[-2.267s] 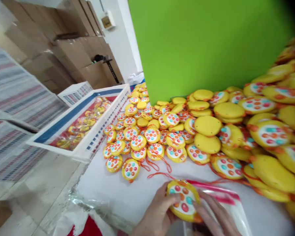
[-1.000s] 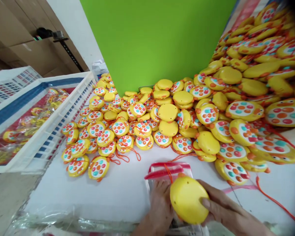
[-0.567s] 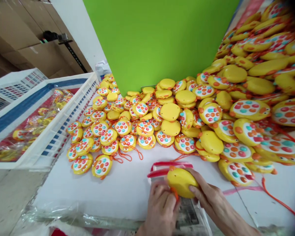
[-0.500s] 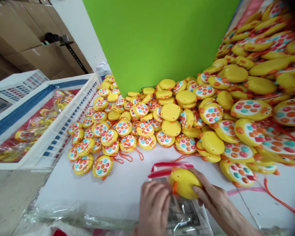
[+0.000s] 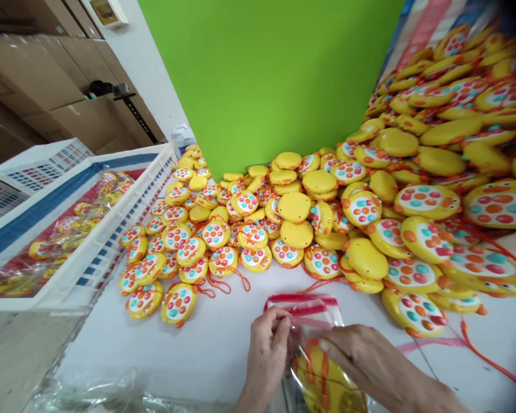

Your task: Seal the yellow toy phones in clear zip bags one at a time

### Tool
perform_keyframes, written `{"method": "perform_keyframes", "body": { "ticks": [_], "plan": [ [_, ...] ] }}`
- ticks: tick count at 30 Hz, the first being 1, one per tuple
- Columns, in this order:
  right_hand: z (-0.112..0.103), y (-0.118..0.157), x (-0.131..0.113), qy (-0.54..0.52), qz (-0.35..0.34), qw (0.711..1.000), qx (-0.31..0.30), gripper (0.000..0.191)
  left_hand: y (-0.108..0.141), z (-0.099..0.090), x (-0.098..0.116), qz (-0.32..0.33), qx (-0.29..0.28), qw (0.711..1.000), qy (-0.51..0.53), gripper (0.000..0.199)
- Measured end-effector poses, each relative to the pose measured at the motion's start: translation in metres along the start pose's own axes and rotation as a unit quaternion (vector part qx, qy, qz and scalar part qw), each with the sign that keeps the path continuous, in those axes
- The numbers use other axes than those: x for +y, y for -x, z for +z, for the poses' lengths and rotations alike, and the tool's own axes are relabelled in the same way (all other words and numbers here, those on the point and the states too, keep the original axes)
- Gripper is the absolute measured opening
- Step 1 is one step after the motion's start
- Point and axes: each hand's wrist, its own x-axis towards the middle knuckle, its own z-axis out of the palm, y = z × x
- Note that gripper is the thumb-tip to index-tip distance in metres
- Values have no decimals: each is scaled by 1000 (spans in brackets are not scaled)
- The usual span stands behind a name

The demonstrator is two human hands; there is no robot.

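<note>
Head view: The left hand (image 5: 264, 350) is at the near side of the desk (image 5: 210, 355). Its grip is closed to a pinch, thumb against forefinger, on the upper edge of a clear bag (image 5: 292, 381). The right hand (image 5: 363, 355) lies across the other side of the bag, thumb near the upper edge. How far its grip is closed, and on what, cannot be told. One yellow toy (image 5: 324, 384) is behind the clear film of the bag, between the hands, plain side up; its orange cord (image 5: 324, 367) lies over it. Red-banded plastic (image 5: 303, 304) lies flat on the desk just beyond the hands. Further back, a heap (image 5: 296, 206) of similar toys spreads before a green panel (image 5: 266, 86) and rises to its right. A white basket (image 5: 131, 198) at left contains bagged toys (image 5: 69, 226).
</note>
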Motion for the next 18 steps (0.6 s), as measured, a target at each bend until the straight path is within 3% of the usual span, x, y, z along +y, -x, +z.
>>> {"method": "perform_keyframes", "body": {
  "ticks": [3,6,11,15,18],
  "plan": [
    [7,-5,-1,87,-69,993,27,40,-1,-2,-4,-11,5,1000,0,26],
    [10,-10,-8,85,-32,993,75,32,2,-5,-17,-50,2,998,34,32],
    [15,-24,-23,13,-26,991,132,22,16,-12,-34,-95,52,992,58,46],
    [20,-33,-29,21,-32,993,115,18,22,-12,-22,-110,21,990,90,38],
    [22,-36,-31,53,-33,992,113,15,19,-7,-7,-52,-29,998,24,25]
  ]
}}
